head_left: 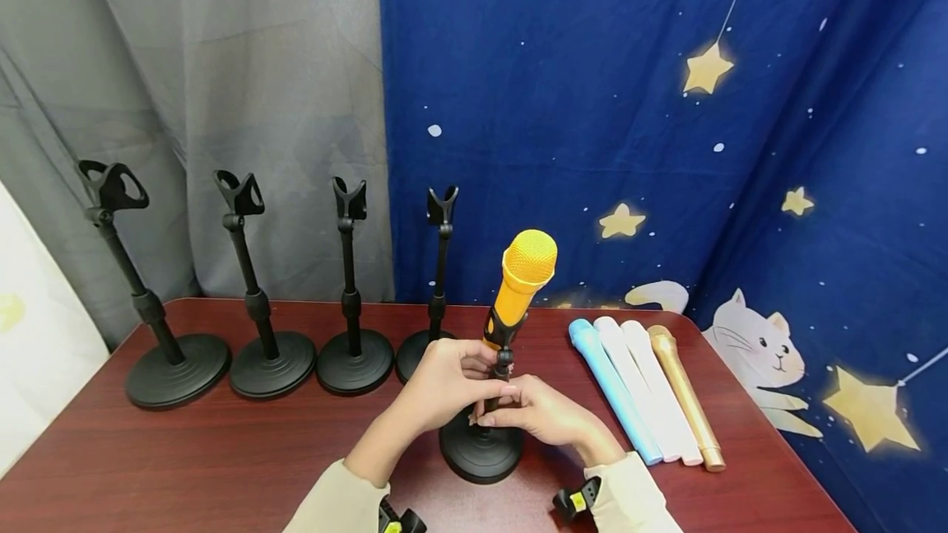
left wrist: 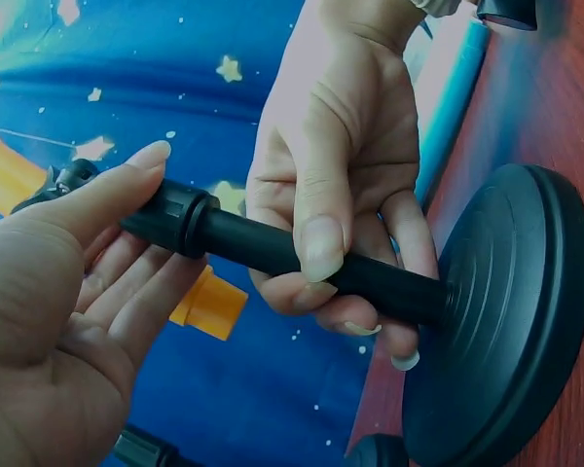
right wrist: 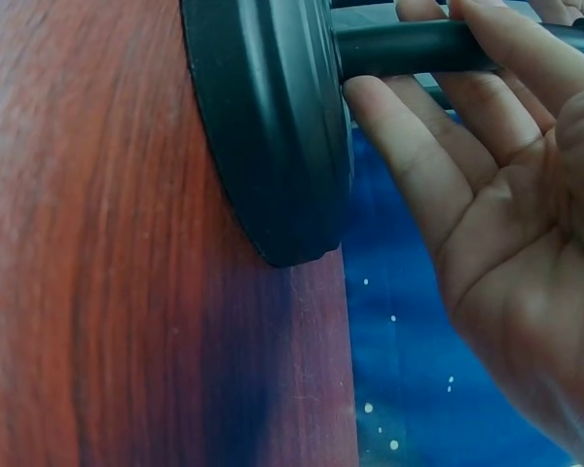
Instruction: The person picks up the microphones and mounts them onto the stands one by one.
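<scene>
A yellow microphone (head_left: 520, 280) sits tilted in the clip of a black tabletop microphone stand (head_left: 481, 461), whose round base is on the table. My left hand (head_left: 437, 381) grips the stand's upper section around the collar (left wrist: 180, 216), just below the clip. Lower down, my right hand (head_left: 546, 411) pinches the thin pole (left wrist: 248, 241) between thumb and fingers, above the base. In the right wrist view, the right hand's fingers (right wrist: 409, 146) curl about the pole close to the base (right wrist: 273, 126). The microphone's lower end (left wrist: 212, 304) shows behind the left hand in the left wrist view.
Several black stands with bare clips, such as the leftmost (head_left: 178, 373), line the left and back of the reddish table (head_left: 244, 467). To the right lie a blue microphone (head_left: 615, 389), two pale ones and a gold one (head_left: 685, 393). Curtains hang behind.
</scene>
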The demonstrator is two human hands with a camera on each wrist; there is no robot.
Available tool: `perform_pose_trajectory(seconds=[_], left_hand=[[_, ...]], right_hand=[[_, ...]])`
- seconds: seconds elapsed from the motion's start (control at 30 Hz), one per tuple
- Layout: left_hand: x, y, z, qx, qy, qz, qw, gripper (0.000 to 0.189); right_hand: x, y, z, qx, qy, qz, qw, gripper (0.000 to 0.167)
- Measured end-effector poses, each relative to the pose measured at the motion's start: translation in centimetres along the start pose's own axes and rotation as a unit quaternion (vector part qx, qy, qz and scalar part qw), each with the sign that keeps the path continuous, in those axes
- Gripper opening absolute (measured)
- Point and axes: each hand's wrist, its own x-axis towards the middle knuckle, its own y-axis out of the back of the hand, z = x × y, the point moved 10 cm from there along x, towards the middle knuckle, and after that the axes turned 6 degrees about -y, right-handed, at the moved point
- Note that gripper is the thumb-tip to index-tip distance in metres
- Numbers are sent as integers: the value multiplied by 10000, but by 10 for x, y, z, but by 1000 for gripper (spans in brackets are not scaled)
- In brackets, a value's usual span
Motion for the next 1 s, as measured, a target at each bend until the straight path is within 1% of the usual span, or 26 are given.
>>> perform_pose_trajectory(seconds=[0.1, 0.17, 0.23, 0.3, 0.43, 0.5, 0.53, 0.67, 0.77, 0.83, 0.9, 1.0], left_hand=[[-1, -2, 3, -15, -165, -4, 9999, 27], [-2, -2, 8, 131, -306, 149, 9993, 27], [-6, -2, 15, 427, -405, 424, 9974, 30], [-10, -2, 21, 730, -414, 796, 9933, 32], [-19, 1, 31, 1192, -278, 1533, 9806, 28], [-22, 2, 33, 1351, -183, 1776, 9746, 25], [-24, 2, 33, 1380, -137, 1852, 9729, 25], [-26, 3, 30, 1424, 0, 1976, 9699, 27], [-26, 4, 28, 1313, -38, 2011, 9707, 25], [-25, 5, 29, 1292, -131, 2029, 9705, 23], [-24, 6, 30, 1246, -226, 1996, 9717, 23], [-21, 5, 30, 1268, -302, 1816, 9747, 26]], right_hand=[[-1, 0, 0, 61, 28, -6, 10000, 16], [-1, 0, 0, 27, 71, 30, 10000, 17], [-2, 2, -1, -30, 111, 127, 9999, 18], [-3, 3, -2, -89, 169, 192, 9996, 18], [-2, 2, -2, 65, 178, 149, 9997, 17], [-2, 1, -1, 181, 138, 68, 9997, 17], [-1, 1, 0, 208, 117, 55, 9997, 17], [0, 0, 0, 192, 85, 41, 9998, 17], [0, 0, 0, 173, 91, 35, 9998, 18], [0, 0, -1, 157, 91, 37, 9998, 19], [0, 1, -1, 119, 96, 43, 9999, 19], [0, 1, -1, 75, 83, 46, 9999, 20]])
